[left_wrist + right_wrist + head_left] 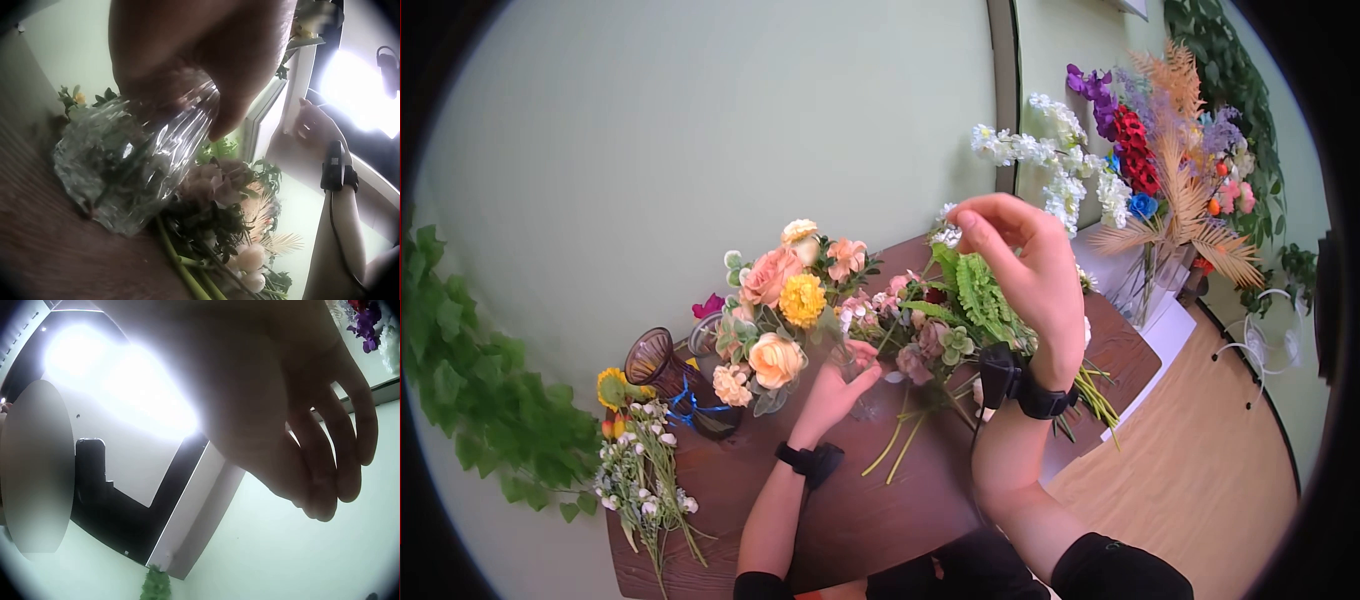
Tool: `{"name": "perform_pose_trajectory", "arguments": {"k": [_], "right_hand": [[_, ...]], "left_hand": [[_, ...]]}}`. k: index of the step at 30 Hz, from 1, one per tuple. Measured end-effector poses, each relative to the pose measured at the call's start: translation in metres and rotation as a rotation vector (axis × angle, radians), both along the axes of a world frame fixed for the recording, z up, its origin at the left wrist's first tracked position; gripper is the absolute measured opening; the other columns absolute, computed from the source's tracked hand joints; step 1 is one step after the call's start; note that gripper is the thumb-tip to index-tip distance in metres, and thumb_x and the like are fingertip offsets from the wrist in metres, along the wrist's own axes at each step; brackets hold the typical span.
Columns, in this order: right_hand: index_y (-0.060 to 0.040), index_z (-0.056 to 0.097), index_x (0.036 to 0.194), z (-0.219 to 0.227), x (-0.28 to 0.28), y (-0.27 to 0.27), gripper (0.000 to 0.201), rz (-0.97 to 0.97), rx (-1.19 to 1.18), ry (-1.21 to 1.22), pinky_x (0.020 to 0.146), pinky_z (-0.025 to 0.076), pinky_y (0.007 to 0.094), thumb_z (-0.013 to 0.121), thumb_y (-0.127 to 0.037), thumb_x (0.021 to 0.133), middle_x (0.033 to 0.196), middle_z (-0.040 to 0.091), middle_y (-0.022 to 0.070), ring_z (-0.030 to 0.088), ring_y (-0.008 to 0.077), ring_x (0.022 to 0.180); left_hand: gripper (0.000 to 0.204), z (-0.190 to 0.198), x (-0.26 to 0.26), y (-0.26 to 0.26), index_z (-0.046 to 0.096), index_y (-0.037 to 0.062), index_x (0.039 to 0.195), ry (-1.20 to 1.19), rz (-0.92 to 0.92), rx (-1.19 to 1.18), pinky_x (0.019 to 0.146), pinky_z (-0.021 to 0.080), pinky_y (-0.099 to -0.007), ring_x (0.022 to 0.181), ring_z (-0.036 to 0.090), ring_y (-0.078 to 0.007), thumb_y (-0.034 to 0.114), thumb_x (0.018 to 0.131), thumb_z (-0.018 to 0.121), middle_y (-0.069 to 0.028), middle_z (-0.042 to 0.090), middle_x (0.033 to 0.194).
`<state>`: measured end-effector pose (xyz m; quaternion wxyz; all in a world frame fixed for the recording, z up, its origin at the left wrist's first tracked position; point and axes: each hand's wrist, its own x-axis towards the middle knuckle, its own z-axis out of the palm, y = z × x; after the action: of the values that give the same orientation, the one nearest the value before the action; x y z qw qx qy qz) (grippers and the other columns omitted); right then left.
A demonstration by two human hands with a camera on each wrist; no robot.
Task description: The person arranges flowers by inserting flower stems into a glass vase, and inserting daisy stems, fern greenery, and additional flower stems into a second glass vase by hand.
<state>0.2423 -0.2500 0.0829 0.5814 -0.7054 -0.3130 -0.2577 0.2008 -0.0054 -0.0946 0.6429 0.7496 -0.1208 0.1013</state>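
My left hand (pixel 837 383) rests low over the brown wooden table (pixel 880 510) and grips a clear ribbed glass vase (pixel 137 162), fingers wrapped round its neck. From the head view the vase is mostly hidden under that hand. Just behind it is a bouquet of peach roses and a yellow bloom (pixel 785 305), and cut stems with pink flowers and green fern (pixel 945 325) lie on the table. My right hand (pixel 1012 258) is raised above those stems. Its fingers (pixel 325 469) hang loosely curled and hold nothing.
A brown glass vase with a blue ribbon (pixel 662 368), a sunflower (pixel 611 386) and a bunch of small white flowers (pixel 640 475) lie at the table's left. A tall mixed arrangement (pixel 1165 170) stands far right. Ivy (pixel 470 400) hangs on the left wall.
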Motion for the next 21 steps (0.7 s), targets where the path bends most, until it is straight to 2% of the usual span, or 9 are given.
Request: {"name": "perform_pose_trajectory", "arguments": {"k": [4,7,9,13,15,16,19,21], "right_hand": [[0.0027,0.068,0.096,0.012,-0.025,0.006,0.019,-0.077,0.116,-0.067,0.059,0.046,0.0232,0.061,-0.015,0.093,0.073,0.066,0.0038,0.057,0.0073,0.062],[0.0016,0.069,0.096,0.02,-0.054,0.015,0.018,-0.115,0.151,-0.124,0.057,0.043,0.0213,0.062,-0.015,0.092,0.072,0.065,0.0028,0.055,0.0054,0.061],[0.0006,0.07,0.095,0.02,-0.065,0.029,0.017,0.002,0.202,-0.137,0.053,0.04,0.0212,0.063,-0.014,0.091,0.066,0.061,0.0005,0.052,0.0033,0.059],[0.0007,0.07,0.092,0.032,-0.064,0.048,0.016,-0.016,-0.024,-0.238,0.048,0.036,0.0245,0.064,-0.014,0.089,0.058,0.056,0.0031,0.049,0.0061,0.052],[0.0003,0.069,0.091,0.039,-0.061,0.046,0.017,-0.089,-0.303,-0.208,0.046,0.036,0.028,0.064,-0.015,0.088,0.053,0.054,0.0068,0.048,0.0106,0.047],[-0.0002,0.069,0.091,0.041,-0.062,0.039,0.017,-0.139,-0.394,-0.205,0.045,0.037,0.0302,0.064,-0.016,0.088,0.051,0.052,0.0091,0.046,0.0142,0.043],[-0.0003,0.069,0.092,0.021,-0.038,-0.003,0.018,-0.26,-0.642,-0.245,0.051,0.042,0.0355,0.062,-0.017,0.087,0.057,0.057,0.0138,0.053,0.0243,0.048],[0.0005,0.068,0.092,-0.004,-0.016,-0.042,0.021,-0.376,-0.723,-0.104,0.048,0.034,0.032,0.065,-0.019,0.087,0.056,0.05,0.0093,0.043,0.0138,0.048]], "left_hand": [[0.025,-0.008,0.006,0.004,0.058,0.0045,0.108,-0.044,0.021,0.044,0.083,0.045,-0.0257,0.091,0.054,-0.0091,0.015,0.088,0.07,0.0007,0.057,0.094],[0.028,-0.007,0.005,0.004,0.059,0.0052,0.107,-0.032,0.014,0.044,0.083,0.045,-0.0267,0.09,0.054,-0.0092,0.018,0.086,0.071,0.0008,0.057,0.094],[0.03,-0.003,0.004,0.003,0.058,0.0053,0.109,-0.049,0.035,0.107,0.083,0.045,-0.0269,0.091,0.054,-0.0088,0.019,0.086,0.072,0.0006,0.057,0.093],[0.031,-0.006,0.004,0.003,0.056,0.0055,0.11,-0.077,0.039,0.103,0.08,0.047,-0.0273,0.087,0.056,-0.0094,0.019,0.086,0.071,-0.0005,0.058,0.092],[0.025,-0.001,0.003,0.003,0.058,0.0052,0.109,0.042,0.02,0.065,0.08,0.049,-0.0268,0.091,0.059,-0.0086,0.013,0.088,0.068,-0.0028,0.064,0.097],[0.026,-0.003,0.005,0.003,0.057,0.0054,0.109,0.034,-0.019,0.025,0.08,0.049,-0.0269,0.09,0.058,-0.0082,0.015,0.088,0.068,-0.0026,0.062,0.098],[0.027,-0.004,0.005,0.002,0.056,0.0058,0.109,-0.002,-0.023,0.005,0.08,0.048,-0.026,0.09,0.057,-0.0081,0.017,0.088,0.068,-0.0014,0.059,0.097],[0.028,-0.004,0.005,0.003,0.056,0.0062,0.108,-0.039,-0.027,-0.02,0.08,0.047,-0.0254,0.09,0.054,-0.0079,0.02,0.088,0.068,-0.0001,0.056,0.095]]}}
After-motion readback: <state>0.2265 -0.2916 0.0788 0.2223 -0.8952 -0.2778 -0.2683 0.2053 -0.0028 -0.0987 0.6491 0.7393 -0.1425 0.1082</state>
